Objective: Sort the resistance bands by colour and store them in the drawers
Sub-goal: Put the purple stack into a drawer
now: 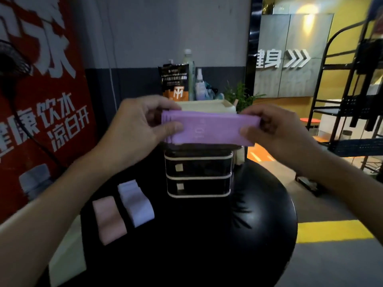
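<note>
A: Surface?

B: Round black table [207, 255], glossy, dim light. Grey floor to its right, with a yellow stripe [331, 232] across it.

A: Loose items, near edge first?

B: Pink band [108, 220] flat on the left side. White band [135, 204] just beside it, a little farther in. Whether the two touch I cannot tell.

A: Drawers?

B: Drawer unit [199, 172] stands mid-table past the bands. Dark fronts, cream frame. Two lower drawers pushed in, each with a pale square tag. Upper part hidden behind the hands.

A: Hands?

B: Both raised in front of the unit's top. Left hand [143, 121] pinches the left end of a purple band [209, 129], thumb on the front, fingers behind. Right hand [275, 129] grips the right end the same way. Band is in the air, pulled flat between them, faint print on its face.

A: Behind that?

B: Cream tray [203, 105] on top of the unit. Past it a black pouch [175, 82], a tall bottle [187, 59] and a spray bottle [200, 83]. Green plant [240, 96] to their right.

A: Room?

B: Red panel [41, 100] with big white characters on the left, grey wall behind the table. Far right, a black rack [352, 100], and a white arrow sign [296, 59] on a grey board against yellow wall.
</note>
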Demonstrator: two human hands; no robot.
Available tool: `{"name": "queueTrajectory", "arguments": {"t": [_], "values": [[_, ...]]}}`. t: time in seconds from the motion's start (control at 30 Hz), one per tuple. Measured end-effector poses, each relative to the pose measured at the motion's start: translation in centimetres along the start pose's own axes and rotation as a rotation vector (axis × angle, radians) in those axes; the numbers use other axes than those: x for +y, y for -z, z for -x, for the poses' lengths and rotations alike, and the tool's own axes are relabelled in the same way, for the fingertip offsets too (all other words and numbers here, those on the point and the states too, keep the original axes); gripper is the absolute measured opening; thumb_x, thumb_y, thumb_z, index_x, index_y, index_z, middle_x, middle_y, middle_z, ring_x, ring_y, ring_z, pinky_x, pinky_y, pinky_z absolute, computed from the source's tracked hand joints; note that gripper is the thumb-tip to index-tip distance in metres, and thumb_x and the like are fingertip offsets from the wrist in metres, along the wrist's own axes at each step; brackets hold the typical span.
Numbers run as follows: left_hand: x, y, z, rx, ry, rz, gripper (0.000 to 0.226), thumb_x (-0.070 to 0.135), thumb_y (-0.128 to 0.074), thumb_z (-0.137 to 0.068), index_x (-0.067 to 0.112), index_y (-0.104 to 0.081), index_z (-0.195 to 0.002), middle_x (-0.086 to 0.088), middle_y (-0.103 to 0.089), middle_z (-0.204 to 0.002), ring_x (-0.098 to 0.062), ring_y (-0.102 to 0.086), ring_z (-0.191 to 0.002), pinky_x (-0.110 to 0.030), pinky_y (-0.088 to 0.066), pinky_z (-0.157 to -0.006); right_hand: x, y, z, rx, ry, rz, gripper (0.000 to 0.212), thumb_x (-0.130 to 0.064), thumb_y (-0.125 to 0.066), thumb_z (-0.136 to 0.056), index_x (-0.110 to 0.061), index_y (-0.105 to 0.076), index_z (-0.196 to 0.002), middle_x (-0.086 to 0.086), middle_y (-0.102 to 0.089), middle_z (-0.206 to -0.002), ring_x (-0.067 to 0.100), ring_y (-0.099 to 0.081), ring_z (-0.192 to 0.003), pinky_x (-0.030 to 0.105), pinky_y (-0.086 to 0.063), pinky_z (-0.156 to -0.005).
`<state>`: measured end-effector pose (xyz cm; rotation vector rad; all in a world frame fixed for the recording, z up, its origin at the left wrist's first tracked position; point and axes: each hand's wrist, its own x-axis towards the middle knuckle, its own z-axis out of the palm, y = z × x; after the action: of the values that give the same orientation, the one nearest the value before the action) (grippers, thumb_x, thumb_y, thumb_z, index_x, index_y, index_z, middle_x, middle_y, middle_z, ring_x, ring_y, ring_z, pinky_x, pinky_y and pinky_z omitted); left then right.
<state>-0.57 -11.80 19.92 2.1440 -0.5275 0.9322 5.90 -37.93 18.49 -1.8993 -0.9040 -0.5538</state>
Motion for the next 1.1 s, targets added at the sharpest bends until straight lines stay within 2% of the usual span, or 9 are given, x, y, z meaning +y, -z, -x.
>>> {"name": "queueTrajectory", "arguments": {"t": [0.17, 0.37, 0.5, 0.6, 0.7, 0.87, 0.93, 1.0, 1.1], "values": [[-0.9, 1.1, -6.7, 0.021, 0.007, -0.130, 0.025, 0.014, -0.083, -0.078, 0.026, -0.070, -0.096, 0.013, -0.068, -0.086, 0.006, -0.061, -0.070, -0.010, -0.049, -0.069, -0.4, 0.8, -6.6, 0.038, -0.055, 0.017, 0.020, -0.008, -0.068, -0.088, -0.022, -0.062, -0.102, -0.006, -0.063, -0.094, 0.010, -0.062, -0.085, 0.019, -0.054, -0.071], [-5.1, -0.7, -9.8, -0.109, 0.133, -0.250, 0.022, 0.015, -0.084, -0.077, 0.014, -0.074, -0.096, 0.003, -0.070, -0.087, -0.012, -0.066, -0.080, -0.017, -0.051, -0.066, 2.4, -0.6, -10.7, -0.067, -0.216, 0.153, 0.018, -0.007, -0.074, -0.078, -0.022, -0.066, -0.083, 0.001, -0.066, -0.086, 0.014, -0.060, -0.073, 0.021, -0.044, -0.059], [-6.6, -1.5, -10.2, -0.204, 0.184, -0.296, 0.018, 0.020, -0.085, -0.076, 0.019, -0.072, -0.088, 0.003, -0.070, -0.085, -0.010, -0.065, -0.079, -0.017, -0.048, -0.066, 3.6, -1.2, -11.5, -0.118, -0.287, 0.190, 0.012, -0.009, -0.078, -0.074, -0.016, -0.073, -0.082, 0.002, -0.069, -0.081, 0.017, -0.062, -0.072, 0.026, -0.048, -0.061], [-7.4, -1.7, -10.4, -0.272, 0.223, -0.314, 0.017, 0.021, -0.086, -0.076, 0.019, -0.072, -0.086, 0.003, -0.071, -0.086, -0.012, -0.067, -0.084, -0.023, -0.053, -0.072, 4.4, -1.7, -11.5, -0.176, -0.316, 0.201, 0.012, -0.010, -0.079, -0.075, -0.015, -0.073, -0.084, 0.004, -0.071, -0.082, 0.016, -0.063, -0.068, 0.022, -0.048, -0.055], [-8.4, -1.9, -10.6, -0.352, 0.280, -0.356, 0.019, 0.026, -0.088, -0.072, 0.024, -0.074, -0.084, 0.008, -0.073, -0.089, -0.010, -0.068, -0.087, -0.040, -0.057, -0.087, 4.9, -1.9, -11.6, -0.241, -0.344, 0.211, 0.013, -0.009, -0.078, -0.076, -0.015, -0.073, -0.086, 0.001, -0.069, -0.082, 0.011, -0.062, -0.067, 0.015, -0.044, -0.051], [-9.3, -2.3, -10.2, -0.422, 0.325, -0.413, 0.028, 0.049, -0.080, -0.059, 0.033, -0.073, -0.081, 0.016, -0.073, -0.087, -0.006, -0.067, -0.091, -0.052, -0.048, -0.098, 5.9, -2.3, -11.6, -0.336, -0.361, 0.242, 0.012, -0.015, -0.078, -0.078, -0.018, -0.075, -0.089, 0.002, -0.069, -0.092, 0.017, -0.064, -0.089, 0.023, -0.049, -0.067], [-9.1, -2.2, -10.2, -0.428, 0.317, -0.402, 0.031, 0.052, -0.078, -0.058, 0.035, -0.072, -0.084, 0.016, -0.072, -0.089, -0.006, -0.066, -0.093, -0.050, -0.049, -0.097, 6.3, -2.4, -11.7, -0.321, -0.368, 0.250, 0.011, -0.018, -0.079, -0.077, -0.021, -0.075, -0.087, 0.003, -0.069, -0.093, 0.018, -0.063, -0.093, 0.027, -0.050, -0.074], [-9.0, -2.0, -10.1, -0.438, 0.303, -0.360, 0.025, 0.040, -0.084, -0.069, 0.033, -0.071, -0.089, 0.012, -0.071, -0.095, -0.008, -0.066, -0.094, -0.044, -0.054, -0.093, 6.4, -2.3, -11.7, -0.314, -0.370, 0.251, 0.012, -0.020, -0.080, -0.077, -0.023, -0.073, -0.087, 0.002, -0.068, -0.095, 0.018, -0.061, -0.096, 0.030, -0.050, -0.081], [-8.8, -1.8, -9.6, -0.419, 0.235, -0.302, 0.021, 0.027, -0.083, -0.079, 0.029, -0.070, -0.096, 0.006, -0.064, -0.102, -0.011, -0.062, -0.096, -0.030, -0.053, -0.087, 6.5, -1.9, -11.4, -0.295, -0.348, 0.223, 0.023, -0.023, -0.082, -0.076, -0.025, -0.069, -0.095, 0.000, -0.065, -0.095, 0.016, -0.060, -0.092, 0.026, -0.047, -0.075]]}}
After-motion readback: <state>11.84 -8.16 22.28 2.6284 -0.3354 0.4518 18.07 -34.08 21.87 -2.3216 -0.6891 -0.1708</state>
